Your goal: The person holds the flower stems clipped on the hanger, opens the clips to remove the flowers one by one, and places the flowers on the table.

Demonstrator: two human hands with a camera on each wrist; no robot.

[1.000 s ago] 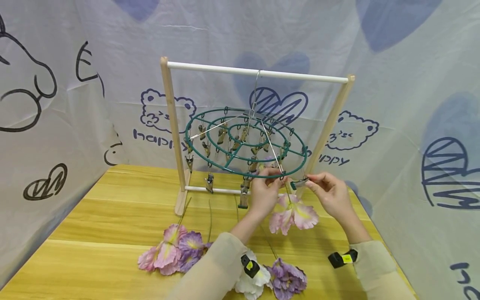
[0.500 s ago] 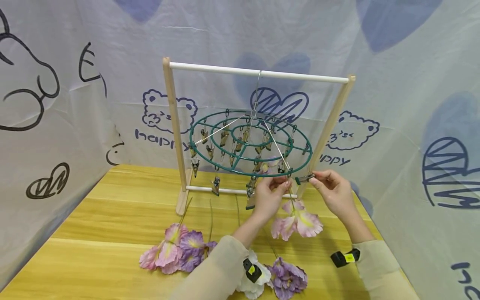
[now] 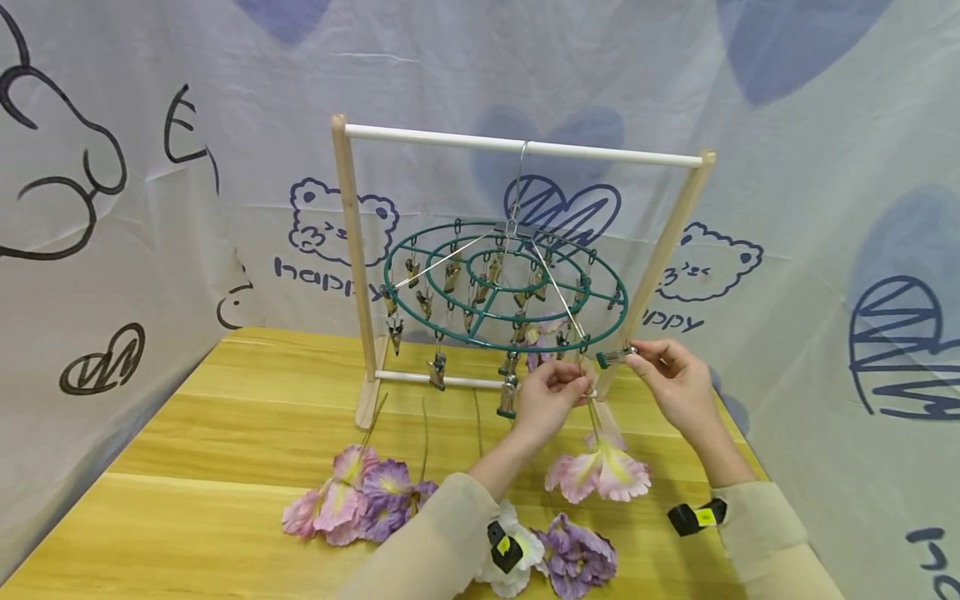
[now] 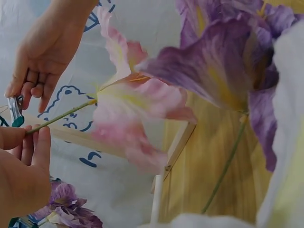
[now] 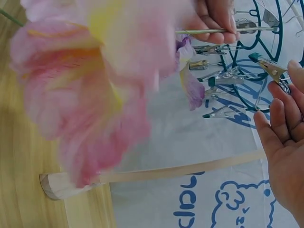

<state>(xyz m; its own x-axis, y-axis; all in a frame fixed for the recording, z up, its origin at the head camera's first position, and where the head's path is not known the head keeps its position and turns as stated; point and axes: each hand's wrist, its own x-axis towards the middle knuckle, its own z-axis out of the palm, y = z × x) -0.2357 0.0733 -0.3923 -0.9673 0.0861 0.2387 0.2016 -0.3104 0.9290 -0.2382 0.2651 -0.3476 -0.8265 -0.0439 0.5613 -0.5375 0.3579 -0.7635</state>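
Note:
My left hand [image 3: 547, 400] pinches the thin green stem of a pink artificial flower [image 3: 600, 473], its bloom hanging downward near the right front of a round hanging rack. In my right hand [image 3: 678, 385], thumb and fingers hold a metal clip [image 3: 617, 358] with green tips, at the right edge of the rack's green rings [image 3: 480, 342]. The right wrist view shows the clip [image 5: 268, 66] apart from the stem [image 5: 199, 32]. In the left wrist view the pink bloom [image 4: 135, 107] is blurred. Behind my left hand a purple-pink flower [image 3: 536, 337] hangs at the rack.
A wooden stand with a white top bar [image 3: 435, 140] carries the rack. Several other clips hang from it, among them a clip [image 3: 437, 369] at the front left. On the wooden table [image 3: 187, 467] lie pink flowers [image 3: 337, 500], purple flowers [image 3: 577, 554] and a white flower [image 3: 525, 542].
My left hand has lowered the pink flower, its stem moving down from beside the clip. My right hand keeps hold of the clip, which has shifted slightly right with the rack.

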